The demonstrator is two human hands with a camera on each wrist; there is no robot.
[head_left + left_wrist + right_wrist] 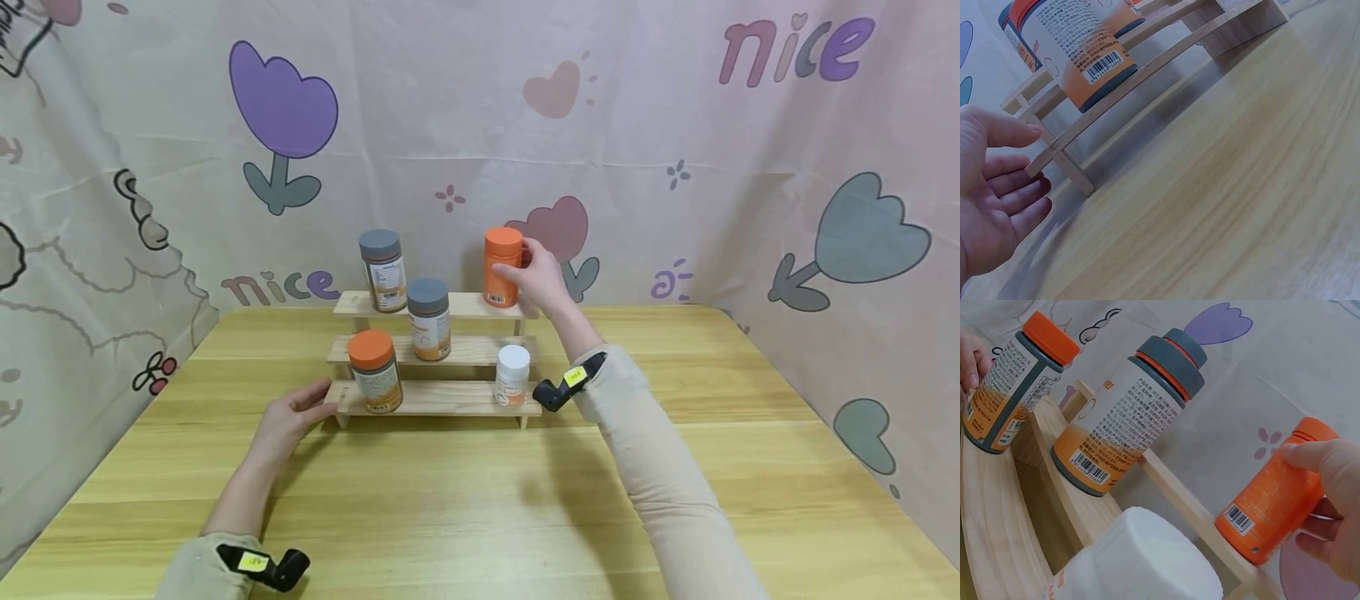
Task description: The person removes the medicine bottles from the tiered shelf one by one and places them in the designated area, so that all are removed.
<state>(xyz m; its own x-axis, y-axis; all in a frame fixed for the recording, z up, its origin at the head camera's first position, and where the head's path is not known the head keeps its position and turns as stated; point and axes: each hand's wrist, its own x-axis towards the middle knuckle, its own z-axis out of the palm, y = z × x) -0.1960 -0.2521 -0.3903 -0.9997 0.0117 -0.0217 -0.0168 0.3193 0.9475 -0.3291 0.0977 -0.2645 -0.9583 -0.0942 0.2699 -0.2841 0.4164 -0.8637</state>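
My right hand [542, 277] grips an orange bottle [501, 271] with an orange lid at the right end of the top shelf. In the right wrist view, the thumb lies on its front near the lid, and the bottle's base meets the shelf. My left hand [288, 421] is at the left end of a three-tier wooden rack [450, 398]. Its loosely bent fingers [1025, 199] touch the bottom shelf's end, thumb apart above. Nearby on that shelf stands an orange-lidded bottle [377, 375]. A white bottle [513, 377] stands at its right end.
One grey-lidded bottle [385, 273] stands at the top shelf's left; another grey-lidded bottle [430, 321] is on the middle shelf. The rack rests on a wood-grain table [450, 500]. A printed cloth [420, 108] hangs close behind it.
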